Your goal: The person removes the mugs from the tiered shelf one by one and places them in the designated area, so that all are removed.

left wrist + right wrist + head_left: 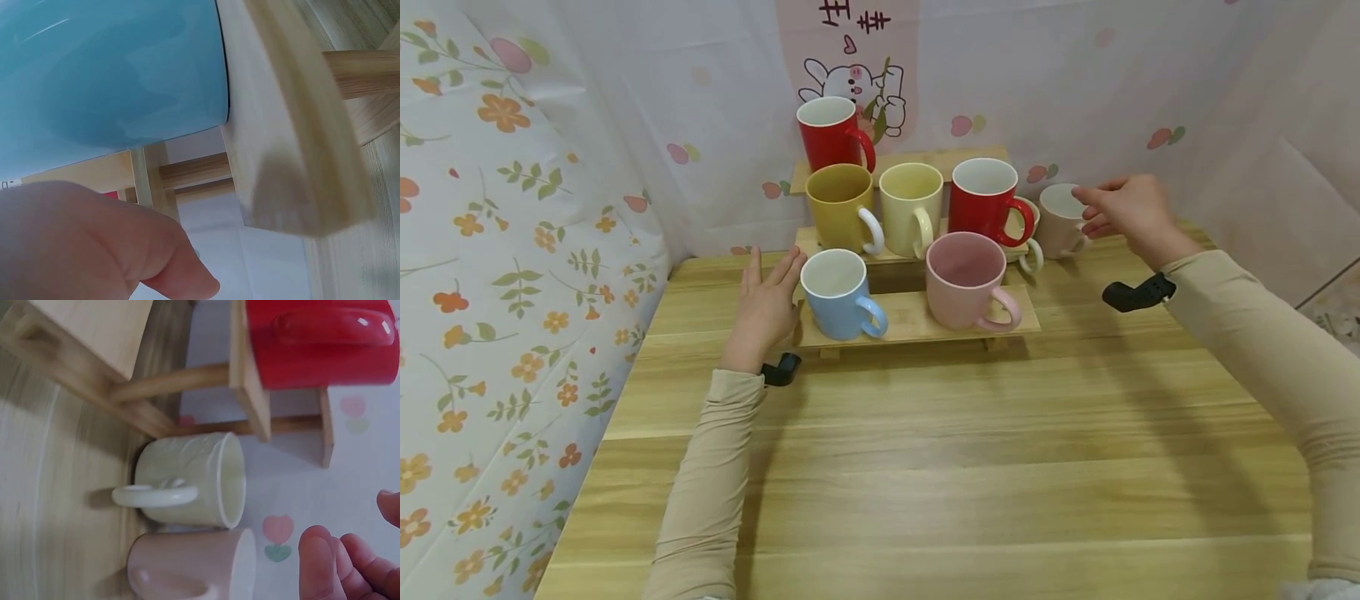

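Observation:
My left hand [763,310] is beside a light blue mug [833,310], which stands on the lowest step of a wooden tiered rack [898,318]. Its fingers extend along the rack's left side, and the thumb [156,240] shows below the mug in the left wrist view. At the right, my right hand [1131,215] hovers by a pale pinkish mug [1054,232] on the table. A gap separates its loosely bent fingers from that mug [181,565] in the right wrist view. Next to it stands a cream mug [181,478] with a raised pattern.
A pink mug [958,287] shares the lowest step. Mustard [835,218], pale yellow [901,218] and red [976,207] mugs stand on the middle step. Another red mug [829,142] is on top. Behind hangs a printed cloth [715,100]; the wooden table [925,467] extends in front.

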The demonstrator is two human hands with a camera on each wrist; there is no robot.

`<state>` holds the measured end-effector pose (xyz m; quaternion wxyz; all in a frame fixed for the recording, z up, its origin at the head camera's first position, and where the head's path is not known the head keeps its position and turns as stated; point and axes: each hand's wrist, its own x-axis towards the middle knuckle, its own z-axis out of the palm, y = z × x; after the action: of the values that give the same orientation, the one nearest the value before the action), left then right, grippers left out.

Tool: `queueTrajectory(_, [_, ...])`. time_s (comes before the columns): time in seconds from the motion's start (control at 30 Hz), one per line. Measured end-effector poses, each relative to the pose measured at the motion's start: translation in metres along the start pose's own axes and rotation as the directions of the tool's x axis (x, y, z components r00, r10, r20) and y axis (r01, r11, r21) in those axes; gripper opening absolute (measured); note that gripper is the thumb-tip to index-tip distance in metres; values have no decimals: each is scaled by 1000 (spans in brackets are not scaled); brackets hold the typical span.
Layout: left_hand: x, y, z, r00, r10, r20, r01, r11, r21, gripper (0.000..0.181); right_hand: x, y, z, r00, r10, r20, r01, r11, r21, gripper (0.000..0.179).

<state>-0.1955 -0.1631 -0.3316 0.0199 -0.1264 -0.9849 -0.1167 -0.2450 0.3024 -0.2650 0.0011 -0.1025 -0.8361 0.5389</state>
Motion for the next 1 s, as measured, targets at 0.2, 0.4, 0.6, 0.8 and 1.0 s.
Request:
queueTrajectory(0.2, [-3, 2, -3, 1000, 1, -4, -2, 1000, -19, 68, -7, -15, 4, 1000, -13, -1, 13, 999, 31, 34])
queueTrajectory(0.4, [1, -1, -3, 1000, -2, 9, 2, 1000, -14, 69, -15, -32, 10, 999, -30, 12, 30, 1000, 5, 38])
queueTrajectory(0.6, [0, -1, -1, 1000, -13, 15, 13, 1000, -17, 70, -17, -44, 20, 997, -74, 34, 74, 997, 4, 31])
queueTrajectory(0.8, [0, -1, 0, 1000, -10, 5, 10, 1000, -29, 70, -16, -59, 26, 996, -78, 44, 79, 997, -6, 35])
queueTrajectory(1.0, [1, -1, 0, 1000, -11, 9, 11, 999, -31, 71, -15, -73, 35, 994, -77, 75, 78, 997, -11, 34])
